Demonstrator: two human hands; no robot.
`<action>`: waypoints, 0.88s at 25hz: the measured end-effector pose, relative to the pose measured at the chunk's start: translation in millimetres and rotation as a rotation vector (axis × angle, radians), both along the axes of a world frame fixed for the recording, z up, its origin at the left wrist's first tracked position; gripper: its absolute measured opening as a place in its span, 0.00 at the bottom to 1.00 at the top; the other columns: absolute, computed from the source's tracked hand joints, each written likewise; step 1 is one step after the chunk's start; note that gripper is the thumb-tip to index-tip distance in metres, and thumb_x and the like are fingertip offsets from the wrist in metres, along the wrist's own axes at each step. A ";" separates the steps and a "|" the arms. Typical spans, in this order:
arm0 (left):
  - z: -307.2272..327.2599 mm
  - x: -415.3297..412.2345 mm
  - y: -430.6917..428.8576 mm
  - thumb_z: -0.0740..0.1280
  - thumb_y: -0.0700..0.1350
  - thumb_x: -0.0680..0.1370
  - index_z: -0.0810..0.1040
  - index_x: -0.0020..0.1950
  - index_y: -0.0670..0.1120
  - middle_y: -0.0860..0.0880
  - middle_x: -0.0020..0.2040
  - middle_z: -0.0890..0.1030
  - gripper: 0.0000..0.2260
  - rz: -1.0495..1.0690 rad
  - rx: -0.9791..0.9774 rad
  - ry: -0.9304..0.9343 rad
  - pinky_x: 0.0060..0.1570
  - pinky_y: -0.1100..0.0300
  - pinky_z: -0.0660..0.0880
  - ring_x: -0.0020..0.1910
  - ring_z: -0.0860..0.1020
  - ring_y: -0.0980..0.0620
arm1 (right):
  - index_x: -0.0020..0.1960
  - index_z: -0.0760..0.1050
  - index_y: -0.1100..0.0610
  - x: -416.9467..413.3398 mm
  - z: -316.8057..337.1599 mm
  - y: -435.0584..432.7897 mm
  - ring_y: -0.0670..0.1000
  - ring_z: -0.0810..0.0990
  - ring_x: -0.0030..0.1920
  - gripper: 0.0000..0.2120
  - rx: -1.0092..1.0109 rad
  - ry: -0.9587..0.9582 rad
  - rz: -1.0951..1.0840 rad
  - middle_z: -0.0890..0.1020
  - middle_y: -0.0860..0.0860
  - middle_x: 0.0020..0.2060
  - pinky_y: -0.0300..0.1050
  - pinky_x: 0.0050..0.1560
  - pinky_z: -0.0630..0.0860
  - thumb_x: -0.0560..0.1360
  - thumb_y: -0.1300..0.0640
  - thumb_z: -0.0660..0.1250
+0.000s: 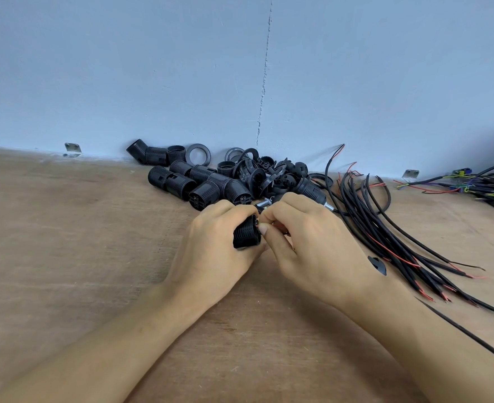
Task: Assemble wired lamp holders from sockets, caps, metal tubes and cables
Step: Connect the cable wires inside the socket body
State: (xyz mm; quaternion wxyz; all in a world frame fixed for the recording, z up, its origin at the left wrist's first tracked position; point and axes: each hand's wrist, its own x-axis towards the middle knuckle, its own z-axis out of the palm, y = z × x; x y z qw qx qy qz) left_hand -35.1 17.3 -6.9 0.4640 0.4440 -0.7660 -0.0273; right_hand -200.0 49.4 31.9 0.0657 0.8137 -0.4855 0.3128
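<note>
Surface: wooden table (80, 257) against a blue wall (123, 68).
Head view, left hand (216, 242): fingers curled round a black ribbed socket (247, 235), gripping it.
Right hand (307, 242): fingers bunched at the socket's end, thumb tip touching it; whether they pinch anything is hidden.
Beyond the fingertips: pile of sockets and caps (225, 181); metal tube (264, 203) just behind the knuckles.
Beside the right fingers: loose black cables (400, 228).

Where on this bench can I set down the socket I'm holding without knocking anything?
Best is the wide bare wood left of your left hand and the socket pile. The strip between your forearms is also free. Crowded: the pile along the wall, and the cable bundle right of your right hand.
</note>
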 end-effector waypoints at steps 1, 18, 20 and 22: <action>-0.5 0.0 0.1 0.80 0.46 0.69 0.85 0.53 0.49 0.52 0.43 0.80 0.14 0.001 0.000 -0.009 0.41 0.63 0.70 0.42 0.78 0.52 | 0.47 0.77 0.54 0.2 -0.1 0.2 0.52 0.75 0.44 0.03 0.009 0.003 -0.001 0.76 0.48 0.42 0.52 0.43 0.74 0.79 0.57 0.67; 0.4 5.6 -6.2 0.75 0.34 0.70 0.82 0.57 0.51 0.56 0.53 0.81 0.19 -0.168 0.261 0.237 0.56 0.49 0.80 0.54 0.81 0.56 | 0.45 0.81 0.49 -2.2 -8.3 -5.9 0.44 0.76 0.42 0.03 0.137 -0.304 -0.025 0.76 0.43 0.37 0.28 0.43 0.68 0.75 0.57 0.73; -0.1 6.6 -6.6 0.75 0.35 0.70 0.80 0.57 0.52 0.56 0.52 0.82 0.19 -0.180 0.291 0.262 0.56 0.48 0.80 0.54 0.82 0.55 | 0.45 0.81 0.49 -2.0 -7.6 -5.0 0.44 0.76 0.42 0.02 0.127 -0.305 -0.018 0.77 0.43 0.38 0.27 0.43 0.68 0.74 0.56 0.72; 0.3 6.7 -6.3 0.75 0.38 0.70 0.78 0.56 0.55 0.57 0.51 0.83 0.18 -0.187 0.303 0.283 0.55 0.48 0.81 0.53 0.83 0.56 | 0.44 0.80 0.50 -2.0 -7.0 -4.2 0.43 0.76 0.42 0.03 0.094 -0.302 0.000 0.77 0.43 0.38 0.26 0.43 0.68 0.74 0.57 0.72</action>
